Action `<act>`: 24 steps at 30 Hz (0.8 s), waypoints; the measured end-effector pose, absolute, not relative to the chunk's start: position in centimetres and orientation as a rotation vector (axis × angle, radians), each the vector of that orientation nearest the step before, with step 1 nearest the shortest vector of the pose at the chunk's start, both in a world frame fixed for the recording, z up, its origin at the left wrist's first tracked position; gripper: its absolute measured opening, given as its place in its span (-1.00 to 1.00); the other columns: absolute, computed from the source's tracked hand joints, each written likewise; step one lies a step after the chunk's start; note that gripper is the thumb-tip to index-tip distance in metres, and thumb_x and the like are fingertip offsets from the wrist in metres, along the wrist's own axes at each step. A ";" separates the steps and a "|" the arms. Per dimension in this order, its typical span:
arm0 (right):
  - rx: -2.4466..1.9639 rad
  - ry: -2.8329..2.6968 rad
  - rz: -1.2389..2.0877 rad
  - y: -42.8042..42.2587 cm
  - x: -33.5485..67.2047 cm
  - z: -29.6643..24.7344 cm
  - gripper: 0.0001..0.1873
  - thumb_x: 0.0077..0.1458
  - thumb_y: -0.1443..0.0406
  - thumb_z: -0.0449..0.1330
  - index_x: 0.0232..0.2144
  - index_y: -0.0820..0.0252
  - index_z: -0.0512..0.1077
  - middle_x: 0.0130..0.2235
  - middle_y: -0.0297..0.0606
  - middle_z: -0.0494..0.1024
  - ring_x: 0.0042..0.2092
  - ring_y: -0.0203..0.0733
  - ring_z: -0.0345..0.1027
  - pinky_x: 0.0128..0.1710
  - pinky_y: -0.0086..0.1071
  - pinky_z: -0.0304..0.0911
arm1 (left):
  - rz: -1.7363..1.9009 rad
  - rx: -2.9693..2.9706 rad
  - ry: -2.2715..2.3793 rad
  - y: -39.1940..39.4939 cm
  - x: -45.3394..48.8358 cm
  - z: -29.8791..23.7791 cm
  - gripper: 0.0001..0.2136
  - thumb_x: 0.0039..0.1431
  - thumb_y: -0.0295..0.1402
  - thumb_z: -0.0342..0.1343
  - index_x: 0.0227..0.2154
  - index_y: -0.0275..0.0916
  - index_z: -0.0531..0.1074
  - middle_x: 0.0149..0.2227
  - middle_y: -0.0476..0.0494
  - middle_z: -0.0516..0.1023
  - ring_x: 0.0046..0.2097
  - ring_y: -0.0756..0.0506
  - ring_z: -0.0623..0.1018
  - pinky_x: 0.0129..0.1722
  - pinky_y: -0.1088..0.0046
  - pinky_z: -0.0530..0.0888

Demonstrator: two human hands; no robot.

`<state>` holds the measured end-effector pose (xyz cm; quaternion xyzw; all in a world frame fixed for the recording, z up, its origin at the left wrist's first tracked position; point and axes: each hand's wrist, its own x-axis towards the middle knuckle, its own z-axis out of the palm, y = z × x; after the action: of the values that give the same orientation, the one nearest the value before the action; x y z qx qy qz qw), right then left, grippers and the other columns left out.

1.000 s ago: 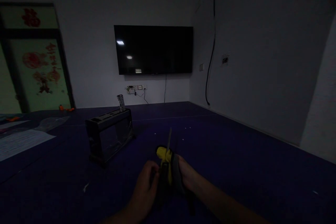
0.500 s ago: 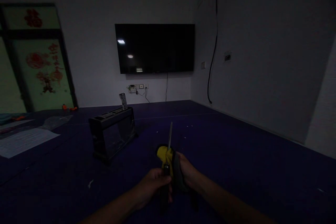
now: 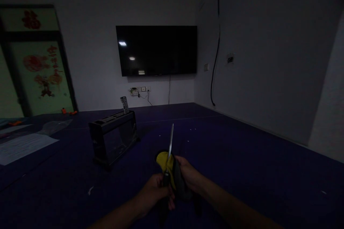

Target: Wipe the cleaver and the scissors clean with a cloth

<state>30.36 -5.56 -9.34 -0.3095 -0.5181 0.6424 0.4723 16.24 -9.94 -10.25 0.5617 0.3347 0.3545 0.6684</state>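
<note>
My left hand (image 3: 158, 193) is closed round the dark handle of a knife (image 3: 170, 146). The slim pale blade points up and away from me; whether it is seen edge-on I cannot tell. My right hand (image 3: 188, 171) grips a yellow and grey cloth (image 3: 181, 182), bunched beside the knife and touching or nearly touching the lower blade. Some fingers of this hand are hidden behind the cloth. Ahead to the left, a black knife block (image 3: 113, 123) with an open frame and slotted top stands upright. A mottled handle (image 3: 124, 105) sticks out of its far end.
The purple-blue surface (image 3: 228, 171) carries small white scraps. At the far left lie paper sheets (image 3: 24, 146), a clear plastic bag (image 3: 55, 126) and orange items (image 3: 72, 113). A television (image 3: 158, 50) hangs on the back wall, and a black cable (image 3: 215, 68) runs down the right wall.
Both hands, with the knife and the cloth, have shifted slightly left and down in view. The whole scene has also slid a little left, so the camera has turned slightly.
</note>
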 end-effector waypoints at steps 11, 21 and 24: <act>-0.752 -1.264 1.562 -5.9 29.8 -9.2 -0.73 -0.25 0.23 0.30 -0.43 0.28 0.49 -0.52 -0.31 0.51 -0.50 -0.30 0.34 -0.47 -0.46 0.20 | 0.776 1.337 0.807 -10.0 16.3 -10.5 -0.68 -0.20 -0.21 0.24 -0.49 -0.32 0.28 -0.61 0.01 0.41 -0.61 0.02 0.44 -0.56 0.52 0.35; -0.737 -1.264 1.585 -5.8 29.8 -9.4 -0.71 -0.27 0.20 0.32 -0.45 0.30 0.48 -0.54 -0.32 0.50 -0.51 -0.31 0.33 -0.47 -0.46 0.19 | 0.772 1.375 0.799 -9.8 16.2 -10.6 -0.71 -0.18 -0.21 0.21 -0.53 -0.32 0.29 -0.63 0.01 0.40 -0.61 0.02 0.43 -0.57 0.53 0.35; -0.750 -1.267 1.584 -5.7 30.0 -9.3 -0.68 -0.27 0.21 0.32 -0.41 0.29 0.48 -0.52 -0.31 0.51 -0.51 -0.30 0.34 -0.48 -0.45 0.19 | 0.784 1.356 0.824 -9.8 16.2 -10.6 -0.77 -0.17 -0.27 0.19 -0.53 -0.32 0.29 -0.64 0.02 0.39 -0.63 0.03 0.43 -0.58 0.54 0.34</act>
<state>30.01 -5.74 -9.32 -0.3059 -0.5170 0.6465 0.4702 16.24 -9.84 -10.57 0.5928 0.3604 0.3429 0.6333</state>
